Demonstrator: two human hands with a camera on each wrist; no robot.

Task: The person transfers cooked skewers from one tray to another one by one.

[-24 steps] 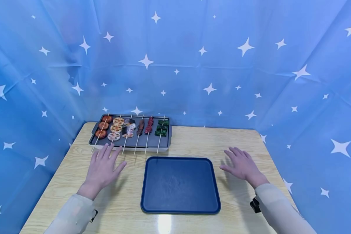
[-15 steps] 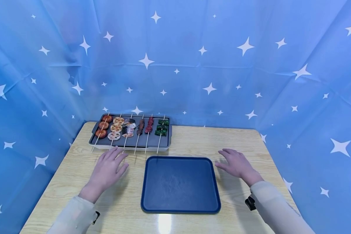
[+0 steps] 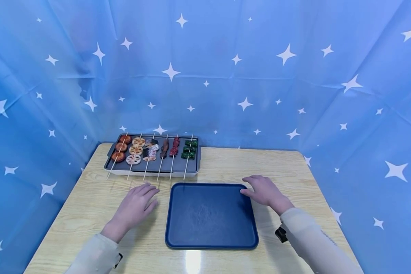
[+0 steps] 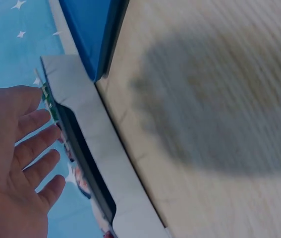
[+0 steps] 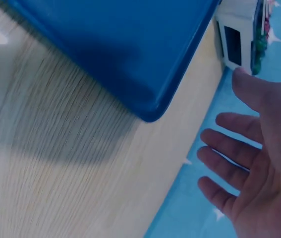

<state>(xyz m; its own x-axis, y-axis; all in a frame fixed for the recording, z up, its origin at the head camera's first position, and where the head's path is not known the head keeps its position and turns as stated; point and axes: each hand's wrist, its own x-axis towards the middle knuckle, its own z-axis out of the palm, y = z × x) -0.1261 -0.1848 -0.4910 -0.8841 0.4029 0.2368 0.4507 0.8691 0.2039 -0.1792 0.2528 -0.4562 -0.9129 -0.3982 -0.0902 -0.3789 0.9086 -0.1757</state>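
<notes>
A blue rectangular tray (image 3: 210, 217) lies flat on the table, bare on top. My left hand (image 3: 133, 209) hovers over the wood to the left of it, fingers loosely spread and holding nothing. At the tray's far right corner my right hand (image 3: 265, 192) hangs above the rim, its fingers relaxed with nothing between them. Behind the left hand, a grill pan (image 3: 154, 163) with a dark plate and pale base bears several skewers side by side. Among them are lotus root slices (image 3: 136, 150), dark red meat (image 3: 174, 146) and green pepper pieces (image 3: 189, 149).
The light wooden table (image 3: 260, 163) reaches back to a blue curtain (image 3: 205, 57) printed with white stars. Skewer sticks jut over the grill pan's front edge toward the left hand. A black strap piece (image 3: 281, 234) shows at the right wrist.
Both hands have moved inward: the left one rightward and nearer, away from the grill pan, the right one leftward to the tray's corner. The tray and the skewers have stayed in place.
</notes>
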